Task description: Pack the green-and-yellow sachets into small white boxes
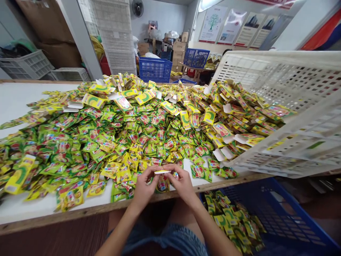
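Between both hands, just above the table's front edge, I hold a small yellow and white carton (163, 172), seen nearly edge-on. My left hand (145, 183) pinches its left end with thumb and fingers. On the other end, my right hand (182, 181) grips in the same way. Whether anything is inside the carton cannot be made out. Green and yellow candy sachets (149, 138) lie heaped right behind my hands, and several are close under them. Yellow cartons (170, 107), some with open white flaps, rest on top of the heap.
A white crate (277, 153) lies tipped on the table's right, cartons spilling from it. Below the front edge at right stands a blue basket (290, 213) holding filled-looking yellow cartons (231, 220). Stacked white crates (117, 42) and another blue basket (155, 69) stand behind the table.
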Motion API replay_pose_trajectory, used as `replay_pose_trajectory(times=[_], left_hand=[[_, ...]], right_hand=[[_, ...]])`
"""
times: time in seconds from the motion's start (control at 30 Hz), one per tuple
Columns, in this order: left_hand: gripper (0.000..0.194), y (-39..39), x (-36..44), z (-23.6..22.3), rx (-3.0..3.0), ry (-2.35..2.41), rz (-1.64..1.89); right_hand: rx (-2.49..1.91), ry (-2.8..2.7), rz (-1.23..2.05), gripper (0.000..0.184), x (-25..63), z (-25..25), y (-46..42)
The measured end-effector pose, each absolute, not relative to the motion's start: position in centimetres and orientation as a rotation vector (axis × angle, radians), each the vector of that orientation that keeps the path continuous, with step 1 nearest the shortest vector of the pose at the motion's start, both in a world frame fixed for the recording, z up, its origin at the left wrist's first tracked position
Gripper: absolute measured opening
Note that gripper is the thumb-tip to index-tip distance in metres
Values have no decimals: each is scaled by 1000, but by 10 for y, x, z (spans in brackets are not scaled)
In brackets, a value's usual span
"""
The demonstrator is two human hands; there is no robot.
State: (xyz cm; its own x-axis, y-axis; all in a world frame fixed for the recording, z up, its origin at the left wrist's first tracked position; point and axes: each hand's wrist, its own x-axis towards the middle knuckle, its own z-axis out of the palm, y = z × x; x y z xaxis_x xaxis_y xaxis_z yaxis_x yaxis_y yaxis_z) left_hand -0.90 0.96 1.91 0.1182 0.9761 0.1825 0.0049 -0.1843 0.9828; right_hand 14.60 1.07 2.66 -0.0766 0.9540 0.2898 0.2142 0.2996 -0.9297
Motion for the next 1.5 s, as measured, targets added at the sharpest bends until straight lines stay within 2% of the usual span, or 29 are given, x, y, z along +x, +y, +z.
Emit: replay_pose_trajectory(times=[0.4, 1.07, 1.37, 1.5], left_hand=[[14, 11, -2, 27, 1397, 1187, 1250], [15, 17, 1, 22, 1263, 1136, 1254], [14, 15, -8, 3, 1294, 1138, 1315], [28, 12, -9, -1, 1273, 1139, 1271]], right_hand=[[-1225, -1575, 877, 13, 144, 40, 17], [-1252, -1564, 929, 14, 142, 43, 22], [-1223, -1624, 857, 14, 137, 19, 12], [-1234, -1574, 815, 15, 144, 30, 5]])
